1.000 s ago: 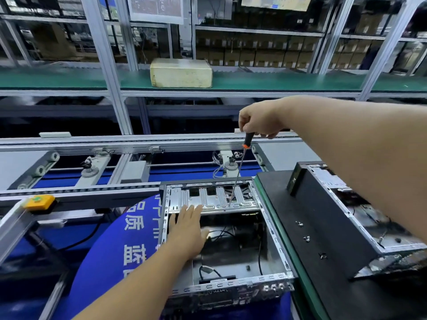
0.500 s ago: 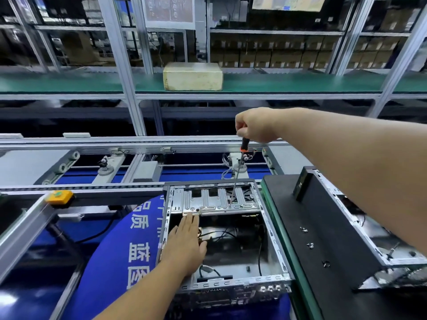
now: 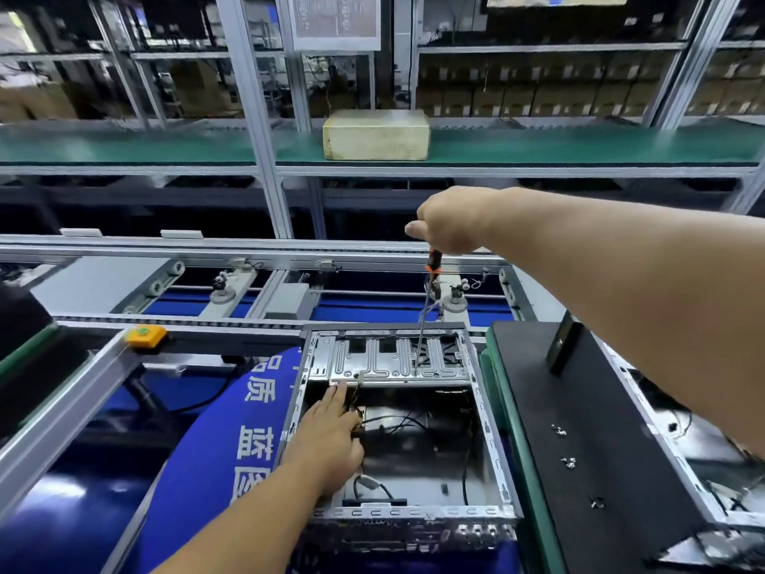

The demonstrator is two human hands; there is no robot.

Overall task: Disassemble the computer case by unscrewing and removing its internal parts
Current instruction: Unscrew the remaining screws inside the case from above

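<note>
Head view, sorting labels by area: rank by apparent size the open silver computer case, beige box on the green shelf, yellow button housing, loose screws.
1. Open silver computer case
2. Beige box, farther away, so unsure
3. Yellow button housing
4. Loose screws

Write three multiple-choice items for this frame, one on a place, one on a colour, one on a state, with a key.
1. Where is the screwdriver tip?
A. on the ribbed metal bracket at the far end of the open computer case
B. on the green shelf
C. on the black panel

2. What colour is the band on the screwdriver's handle?
A. blue
B. orange
C. white

3. How is the left hand placed?
A. gripping a cable
B. raised above the case
C. flat, fingers straight, reaching into the case toward the bracket's near edge

Key: 1 A, the shaft runs down from the right hand onto the bracket. 2 B, an orange band shows below the fist. 3 C, the fingers lie extended inside the case.
</note>
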